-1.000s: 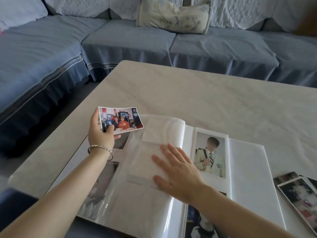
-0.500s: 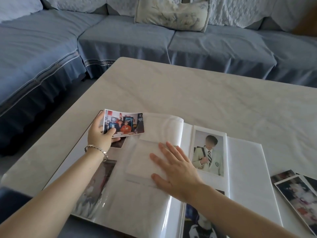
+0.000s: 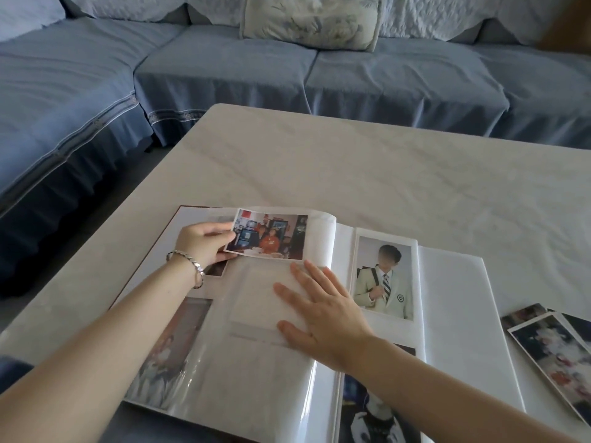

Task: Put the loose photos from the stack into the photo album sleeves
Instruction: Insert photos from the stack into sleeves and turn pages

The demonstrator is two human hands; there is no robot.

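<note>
just left of frame centre, a loose photo (image 3: 270, 236) showing an indoor group scene is held low over the top of the left-hand side of the open photo album (image 3: 447, 314). the left hand (image 3: 200, 243) pinches the photo's left edge between thumb and curled fingers; a bracelet (image 3: 188, 262) sits on that wrist. whether the photo's lower edge touches the page cannot be determined.

directly below the photo, the right hand (image 3: 323, 314) lies flat on a translucent sleeve page (image 3: 256, 362), fingers straight and spread, pressing down and gripping nothing. photos already in sleeves show dimly through the plastic at lower left.

right of the hand, the album's right-hand page carries a portrait photo (image 3: 383, 278) of a figure in a pale blazer; a second filled sleeve below it is partly covered by the right forearm.

at the lower right edge of the frame, a stack of loose photos (image 3: 553, 350) lies fanned on the table (image 3: 351, 161), near the album's right edge but apart from it. the table top is pale and marbled.

across the top and left of the frame runs a blue-covered sofa (image 3: 224, 75), with a floral cushion (image 3: 311, 20) at top centre.
</note>
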